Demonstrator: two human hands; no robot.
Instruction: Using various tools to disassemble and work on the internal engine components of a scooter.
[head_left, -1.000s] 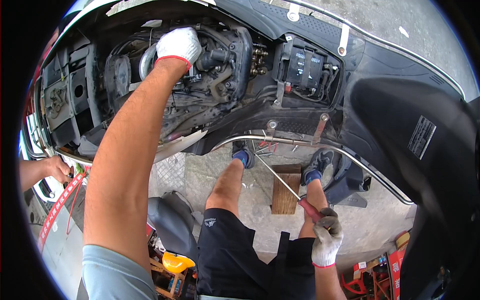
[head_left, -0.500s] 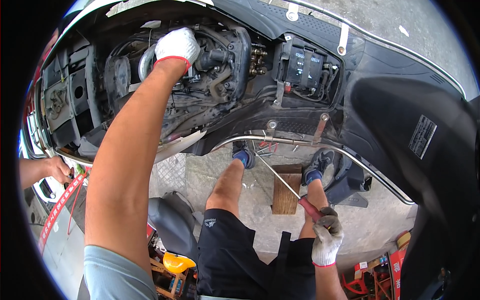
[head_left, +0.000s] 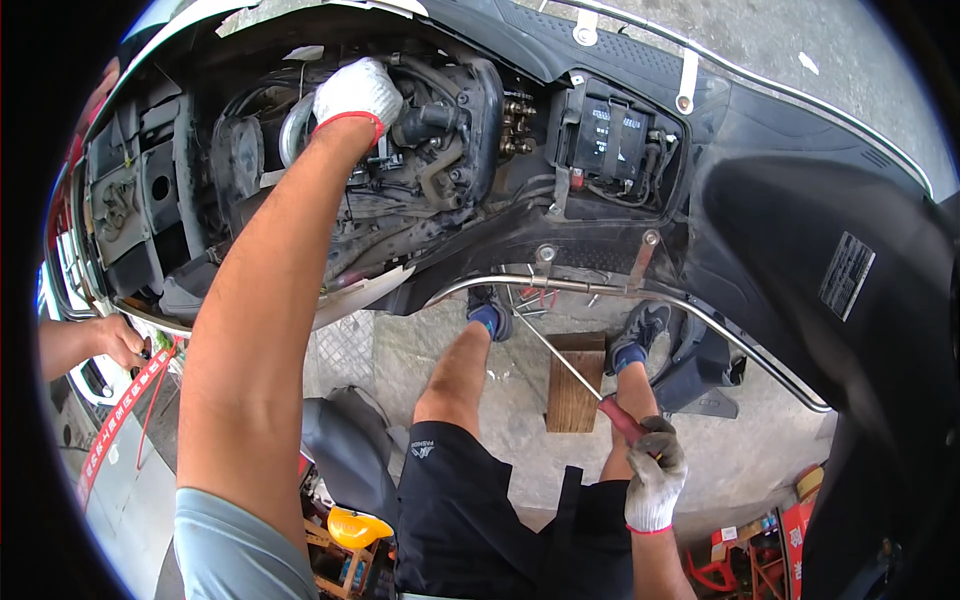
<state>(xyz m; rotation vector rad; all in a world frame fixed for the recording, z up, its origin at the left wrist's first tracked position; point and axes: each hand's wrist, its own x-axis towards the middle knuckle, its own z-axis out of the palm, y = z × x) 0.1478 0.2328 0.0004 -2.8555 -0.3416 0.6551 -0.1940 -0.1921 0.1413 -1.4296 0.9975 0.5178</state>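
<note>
My left hand (head_left: 357, 95), in a white knit glove with a red cuff, reaches into the open body of a scooter (head_left: 460, 235). Its fingers curl down among the hoses and metal parts of the engine (head_left: 430, 125); whatever they grip is hidden beneath the glove. Low on the right, my right hand (head_left: 656, 475), in a grey-palmed white glove, is wrapped around the red handle of a long screwdriver (head_left: 572, 371). The steel shaft slants up and left, across a wooden block (head_left: 574, 400), toward the scooter's chrome side rail (head_left: 590, 287).
A battery (head_left: 607, 145) sits in the scooter's footboard. Another person's hand (head_left: 118, 342) is at the far left, beside a red printed strip (head_left: 125, 410). A dark seat (head_left: 345, 455) and yellow helmet-like item (head_left: 358, 527) lie below. Loose tools (head_left: 540, 297) lie under the rail.
Almost everything stays as it was. The whole view has shifted slightly; both my hands keep their places, one in the engine, the other on the screwdriver.
</note>
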